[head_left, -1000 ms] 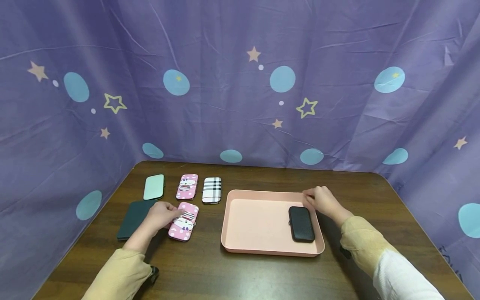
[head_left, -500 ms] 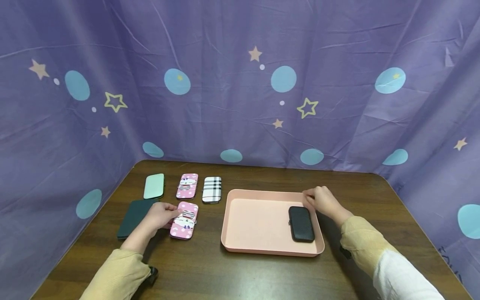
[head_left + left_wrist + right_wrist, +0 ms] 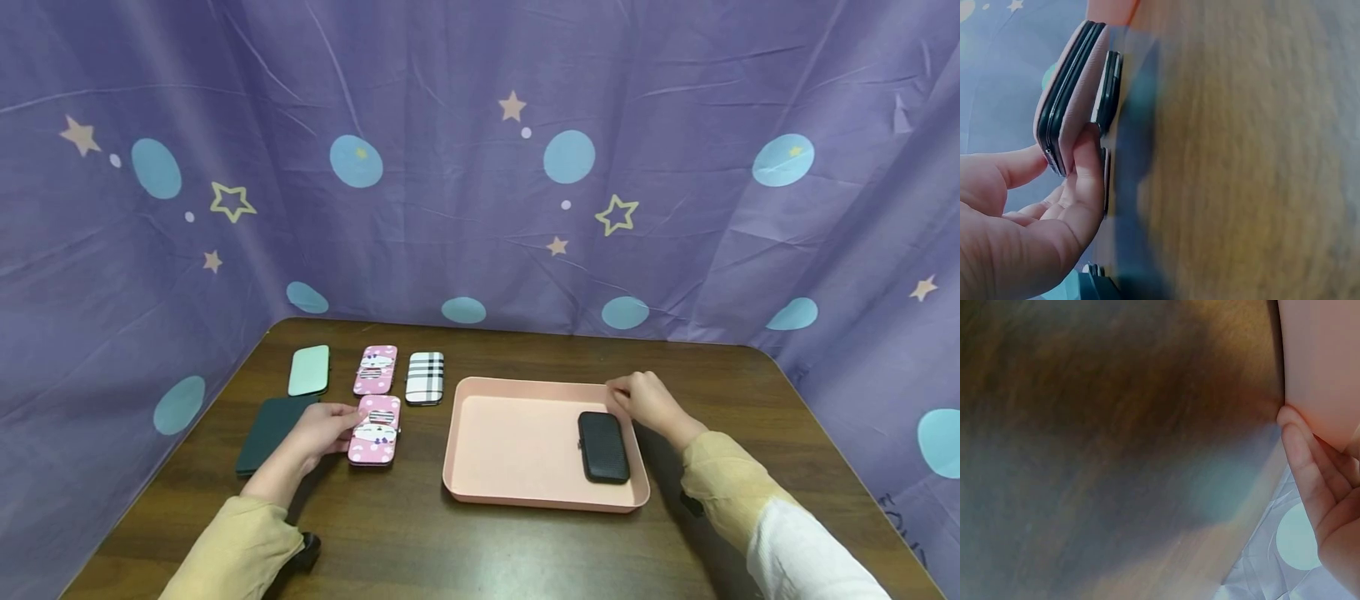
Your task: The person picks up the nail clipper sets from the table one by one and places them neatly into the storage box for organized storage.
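My left hand (image 3: 322,432) pinches a pink clasp case (image 3: 375,442) with a cartoon cat and white dots, thumb on one face and fingers on the other. In the left wrist view, the case (image 3: 1072,94) stands edge-on to the camera, raised off the table, its black metal rim shut. At the far right corner of the shallow pink tray (image 3: 517,450), my right hand (image 3: 648,404) pinches the rim. The right wrist view shows its fingertips (image 3: 1294,434) at the tray's edge. A black textured case (image 3: 603,447) lies inside the tray, along the right side.
Left of the tray lie a mint case (image 3: 309,371), a second pink cat case (image 3: 375,370) and a plaid case (image 3: 425,378). A dark green flat item (image 3: 272,433) sits partly behind my left hand. A purple curtain (image 3: 465,167) encloses the table.
The pink case in my left hand has moved slightly up and to the right in the head view and turned more upright. My right hand, the tray and the black case have stayed put.
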Demonstrator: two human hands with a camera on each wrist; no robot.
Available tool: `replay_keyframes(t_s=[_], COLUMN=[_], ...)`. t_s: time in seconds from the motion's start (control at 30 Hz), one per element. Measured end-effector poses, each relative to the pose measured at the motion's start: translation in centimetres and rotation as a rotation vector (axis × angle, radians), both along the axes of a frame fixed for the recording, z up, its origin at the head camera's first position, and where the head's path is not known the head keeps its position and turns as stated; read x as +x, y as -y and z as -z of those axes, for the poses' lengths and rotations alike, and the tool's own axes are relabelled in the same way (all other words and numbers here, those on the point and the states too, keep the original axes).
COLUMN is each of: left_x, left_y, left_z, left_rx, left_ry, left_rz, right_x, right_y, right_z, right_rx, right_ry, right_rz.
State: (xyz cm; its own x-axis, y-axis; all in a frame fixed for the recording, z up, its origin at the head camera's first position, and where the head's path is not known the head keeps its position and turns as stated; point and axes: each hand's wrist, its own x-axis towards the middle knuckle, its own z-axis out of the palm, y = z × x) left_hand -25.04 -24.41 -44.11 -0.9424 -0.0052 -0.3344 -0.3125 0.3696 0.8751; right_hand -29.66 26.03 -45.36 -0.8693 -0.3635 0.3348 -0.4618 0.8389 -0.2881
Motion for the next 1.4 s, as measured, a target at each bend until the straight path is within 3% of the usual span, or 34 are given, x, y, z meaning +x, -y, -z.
replay_keyframes(t_s=[0.6, 1.03, 1.4], left_x=[0.1, 0.7, 0.5], left_y=[-1.5, -3.6, -5.4], left_z=[-2.1, -4.5, -5.2], left_rx=[0.185, 0.204, 0.240], left_ry=[-0.040, -0.081, -0.101], left_rz=[-0.045, -0.009, 0.005], right_x=[0.3, 0.2, 0.0], right_y=[0.2, 0.1, 0.0], right_z=[-0.1, 0.0, 0.1], right_rx=[-0.023, -0.013, -0.009], right_ry=[-0.014, -0.007, -0.007], right_rz=[-0.008, -0.005, 0.000])
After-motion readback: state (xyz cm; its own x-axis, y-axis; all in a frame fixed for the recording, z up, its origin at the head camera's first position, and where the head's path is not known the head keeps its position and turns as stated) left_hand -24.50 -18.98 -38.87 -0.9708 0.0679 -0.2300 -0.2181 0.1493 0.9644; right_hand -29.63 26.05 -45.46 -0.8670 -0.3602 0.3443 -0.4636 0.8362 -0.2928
